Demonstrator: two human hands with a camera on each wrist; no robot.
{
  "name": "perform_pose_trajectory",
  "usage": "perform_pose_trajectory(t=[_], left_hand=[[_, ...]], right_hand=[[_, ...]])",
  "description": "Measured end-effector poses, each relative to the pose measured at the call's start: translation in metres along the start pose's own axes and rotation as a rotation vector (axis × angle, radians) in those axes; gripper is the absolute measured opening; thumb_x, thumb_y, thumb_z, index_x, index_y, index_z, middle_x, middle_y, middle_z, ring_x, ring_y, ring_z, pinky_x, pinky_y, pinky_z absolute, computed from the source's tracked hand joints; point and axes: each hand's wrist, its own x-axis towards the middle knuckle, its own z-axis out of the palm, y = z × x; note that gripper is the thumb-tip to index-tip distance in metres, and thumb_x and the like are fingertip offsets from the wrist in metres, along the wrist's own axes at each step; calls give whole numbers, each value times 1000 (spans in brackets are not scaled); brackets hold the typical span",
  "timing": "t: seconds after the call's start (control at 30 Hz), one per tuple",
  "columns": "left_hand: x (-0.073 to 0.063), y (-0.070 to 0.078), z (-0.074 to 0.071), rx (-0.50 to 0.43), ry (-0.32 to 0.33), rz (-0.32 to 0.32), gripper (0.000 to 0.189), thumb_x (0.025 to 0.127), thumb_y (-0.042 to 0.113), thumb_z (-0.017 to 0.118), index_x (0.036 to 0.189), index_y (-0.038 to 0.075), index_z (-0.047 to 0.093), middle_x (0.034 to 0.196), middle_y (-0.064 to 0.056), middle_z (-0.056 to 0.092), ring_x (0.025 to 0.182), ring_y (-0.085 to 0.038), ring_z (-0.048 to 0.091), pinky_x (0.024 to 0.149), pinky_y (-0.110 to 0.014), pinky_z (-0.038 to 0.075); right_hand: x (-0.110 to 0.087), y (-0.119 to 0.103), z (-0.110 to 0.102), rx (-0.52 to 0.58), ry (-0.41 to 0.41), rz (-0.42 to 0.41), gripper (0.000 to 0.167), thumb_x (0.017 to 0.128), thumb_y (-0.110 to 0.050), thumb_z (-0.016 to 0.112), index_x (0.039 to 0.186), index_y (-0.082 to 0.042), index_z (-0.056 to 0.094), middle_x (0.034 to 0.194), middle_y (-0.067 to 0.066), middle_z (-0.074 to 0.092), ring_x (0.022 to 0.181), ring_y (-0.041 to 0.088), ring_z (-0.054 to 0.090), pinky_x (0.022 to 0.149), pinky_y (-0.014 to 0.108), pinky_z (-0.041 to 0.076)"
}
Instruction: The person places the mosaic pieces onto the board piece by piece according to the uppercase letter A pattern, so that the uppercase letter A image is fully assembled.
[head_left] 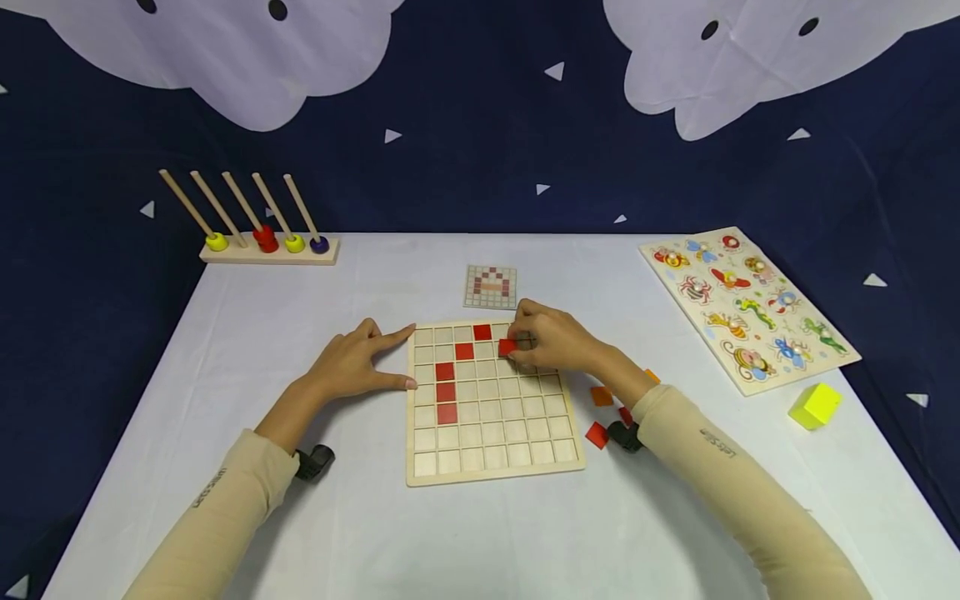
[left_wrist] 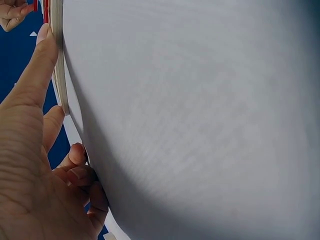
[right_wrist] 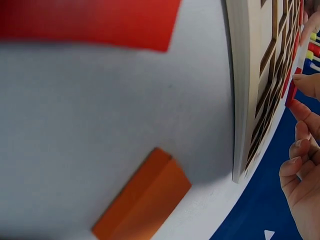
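Head view is looking forward and down from above the table (head_left: 360,533), taking in the board (head_left: 492,432); both wrist views are facing across the table, low, close and turned sideways, sharing the board's edge with head view

Wooden board (head_left: 495,478) lies flat, five red tiles (head_left: 446,392) in its squares; another red tile (head_left: 507,347) pinched near far edge.
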Motion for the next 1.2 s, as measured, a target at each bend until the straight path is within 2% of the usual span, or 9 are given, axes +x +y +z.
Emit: perform_pose_trajectory(t=[0.37, 0.6, 0.8, 0.97, 1.2], left_hand=[[2, 0, 1, -7, -1, 3, 95, 70, 69, 77, 150, 29, 44, 94, -7, 49, 64, -17, 39, 59, -30, 32], [1, 0, 1, -3, -2, -2, 95, 71, 68, 77, 150, 28, 44, 93, -7, 49, 64, -17, 39, 60, -30, 31], [1, 0, 2, -7, -1, -5, 94, 71, 67, 77, 150, 27, 44, 93, -8, 48, 63, -17, 39, 59, -30, 32], [1, 1, 3, -8, -11, -8, 95, 71, 68, 76, 150, 27, 44, 93, -8, 48, 64, -17, 39, 60, -30, 32], [1, -1, 3, 5, -16, -16, 96, 71, 70, 76, 151, 28, 42, 94, -7, 48, 64, -18, 40, 61, -30, 32]], right_hand=[[4, 3, 5, -24, -26, -12, 25, 86, -24, 78, 103, -5, 76, 100, 1, 58, 86, 15, 56, 79, 37, 50], [4, 0, 6, -21, -12, -3, 19, 86, -24, 79, 97, -8, 77, 100, 3, 57, 85, 15, 57, 77, 36, 51], [-2, 1, -1, -15, -16, 33, 30, 85, -29, 80, 106, -9, 77, 100, 6, 57, 82, 16, 54, 73, 34, 48], [-26, 13, -15, 12, 29, 94, 34, 85, -29, 80, 112, -9, 76, 100, 8, 58, 82, 21, 53, 71, 34, 45], [-83, 34, -30, -10, 60, 155, 25, 83, -24, 81, 103, -9, 78, 99, 4, 58, 85, 21, 55, 74, 35, 44]])
